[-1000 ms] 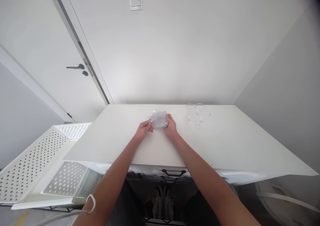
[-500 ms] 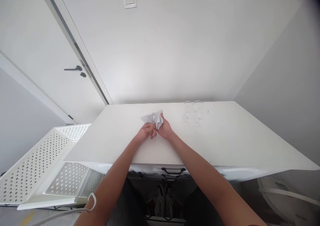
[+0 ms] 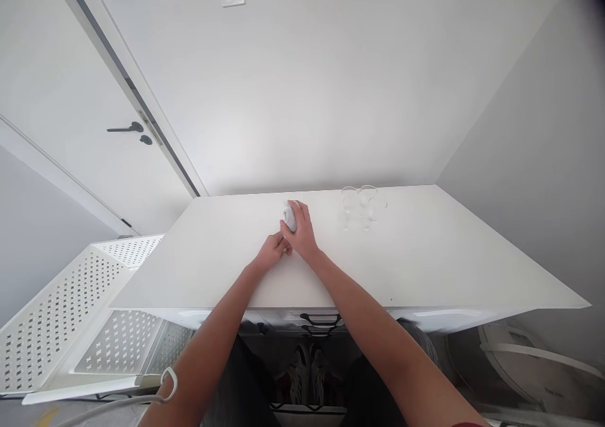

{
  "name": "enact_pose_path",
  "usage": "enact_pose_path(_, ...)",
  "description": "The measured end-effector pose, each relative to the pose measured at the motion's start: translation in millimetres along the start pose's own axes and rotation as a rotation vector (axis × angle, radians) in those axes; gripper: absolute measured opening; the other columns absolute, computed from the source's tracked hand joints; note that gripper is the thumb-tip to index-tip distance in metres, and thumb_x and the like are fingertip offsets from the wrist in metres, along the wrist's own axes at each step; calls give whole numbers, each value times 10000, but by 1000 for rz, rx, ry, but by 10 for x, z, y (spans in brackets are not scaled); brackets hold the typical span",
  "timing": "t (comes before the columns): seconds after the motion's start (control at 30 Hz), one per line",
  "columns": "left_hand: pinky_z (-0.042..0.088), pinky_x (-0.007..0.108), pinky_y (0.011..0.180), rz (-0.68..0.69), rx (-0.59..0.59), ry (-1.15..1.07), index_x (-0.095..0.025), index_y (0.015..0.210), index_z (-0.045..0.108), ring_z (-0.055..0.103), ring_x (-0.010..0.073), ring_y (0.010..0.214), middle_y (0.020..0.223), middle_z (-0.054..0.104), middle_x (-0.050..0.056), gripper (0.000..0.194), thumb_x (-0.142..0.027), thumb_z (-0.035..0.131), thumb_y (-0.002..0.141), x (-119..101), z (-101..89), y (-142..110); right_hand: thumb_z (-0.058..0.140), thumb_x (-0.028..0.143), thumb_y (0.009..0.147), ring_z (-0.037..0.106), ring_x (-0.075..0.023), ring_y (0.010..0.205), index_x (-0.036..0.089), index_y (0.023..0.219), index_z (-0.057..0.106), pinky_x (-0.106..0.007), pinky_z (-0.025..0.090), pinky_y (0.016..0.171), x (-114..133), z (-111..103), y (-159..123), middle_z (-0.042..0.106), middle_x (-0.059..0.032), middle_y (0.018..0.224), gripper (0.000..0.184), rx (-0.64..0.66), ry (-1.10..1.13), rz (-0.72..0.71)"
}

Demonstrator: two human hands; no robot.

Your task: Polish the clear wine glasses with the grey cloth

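Over the middle of the white table (image 3: 425,263), my right hand (image 3: 301,233) is closed round a bunched pale grey cloth (image 3: 289,216). A bit of clear glass shows at the top edge of the cloth; most of it is hidden. My left hand (image 3: 271,252) sits just below and left of the right one, touching it, fingers curled in a pinch. What it pinches is too small to make out.
A group of clear stemmed glasses (image 3: 360,205) stands upright at the back of the table, right of my hands. A white perforated rack (image 3: 70,326) is at the left, a closed door (image 3: 70,99) behind it. Black drawer handles (image 3: 319,320) show under the table's front edge.
The cloth, spread between both hands a second ago, is now bunched tight under my right hand. My left hand has slipped down and left off the cloth. The view has drifted slightly.
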State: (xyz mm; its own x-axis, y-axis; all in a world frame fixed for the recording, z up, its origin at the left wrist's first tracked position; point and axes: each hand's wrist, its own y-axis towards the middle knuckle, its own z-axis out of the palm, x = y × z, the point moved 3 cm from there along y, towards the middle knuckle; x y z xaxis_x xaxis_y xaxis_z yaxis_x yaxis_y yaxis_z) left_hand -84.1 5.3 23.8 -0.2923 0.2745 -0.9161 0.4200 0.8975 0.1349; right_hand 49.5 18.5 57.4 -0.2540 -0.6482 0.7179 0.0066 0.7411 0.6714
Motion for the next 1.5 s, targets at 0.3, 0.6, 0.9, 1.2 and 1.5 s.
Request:
enact_pose_path(0.3, 485, 342, 746, 62, 134, -5, -207, 780, 519, 603, 186, 679, 694, 676, 46, 410, -552, 452, 992, 33, 22, -1, 582, 584, 901, 665, -267, 958, 239, 1006, 715, -424, 553, 811, -105, -136, 134, 698, -96, 1057, 385, 49, 469, 376)
enact_pose_path(0.6, 432, 274, 500, 37, 107, -139, -189, 759, 527, 504, 137, 562, 687, 647, 63, 466, -591, 456, 983, 57, -3, -7, 587, 654, 877, 683, -256, 1015, 260, 1310, 568, -386, 573, 800, -169, 61, 74, 696, -93, 1142, 585, 230, 921, 555)
enact_pose_path(0.9, 449, 274, 494, -26, 140, -323, -191, 761, 490, 518, 140, 580, 661, 633, 60, 487, -643, 538, 934, 32, -14, 12, 482, 779, 890, 704, -256, 887, 204, 1155, 643, -376, 570, 713, -225, 86, 46, 730, -104, 963, 653, 356, 873, 659)
enact_pose_path(1.2, 471, 295, 501, -101, -17, -406, -175, 796, 571, 594, 171, 600, 653, 614, 48, 383, -533, 566, 932, 95, -66, 45, 536, 399, 969, 351, -308, 1498, 269, 1562, 369, -555, 290, 1220, -143, 122, -36, 416, -110, 1589, 630, 183, 40, 88)
enact_pose_path(1.5, 391, 289, 530, -38, 93, -145, -173, 673, 570, 540, 148, 558, 602, 608, 47, 337, -348, 475, 945, 103, 44, 19, 622, 279, 863, 540, -325, 1287, 309, 985, 761, -594, 67, 1267, -102, 50, 52, 742, -30, 1058, 187, 203, -266, -189)
